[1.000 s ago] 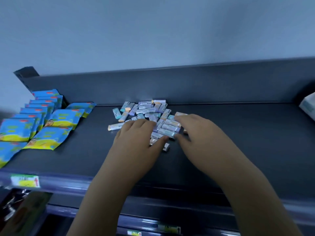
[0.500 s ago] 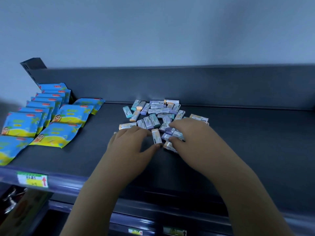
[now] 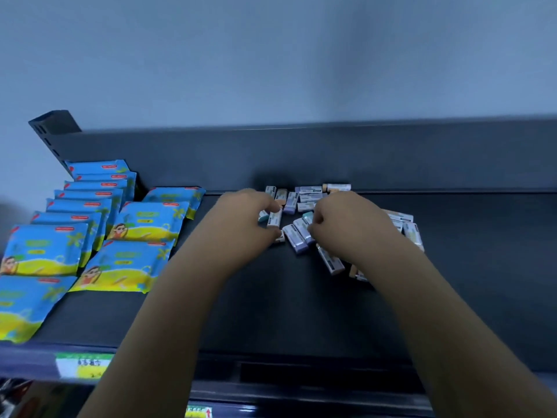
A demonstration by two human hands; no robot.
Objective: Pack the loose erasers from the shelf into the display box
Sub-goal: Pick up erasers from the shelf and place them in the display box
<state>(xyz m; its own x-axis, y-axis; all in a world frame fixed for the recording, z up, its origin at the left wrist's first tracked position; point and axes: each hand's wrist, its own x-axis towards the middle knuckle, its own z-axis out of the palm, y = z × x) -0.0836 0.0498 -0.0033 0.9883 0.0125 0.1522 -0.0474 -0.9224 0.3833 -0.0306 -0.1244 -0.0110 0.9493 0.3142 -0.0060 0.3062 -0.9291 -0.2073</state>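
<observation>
Erasers (image 3: pixel 297 233) all lie loose on the shelf (image 3: pixel 301 312); no box visible; left hand (image 3: pixel 247 218) and right hand (image 3: pixel 346 221) each pinch one.

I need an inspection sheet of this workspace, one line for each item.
Surface: dark shelf, bare in front.
Job's things: loose erasers in a heap near the back wall; no display box seen.
Clutter: blue and yellow packets in rows at left.
Hands: left hand and right hand both on the heap, fingers curled; grip unclear.
Cables: nothing seen.
Surroundings: plain wall above; price label on the shelf edge.
</observation>
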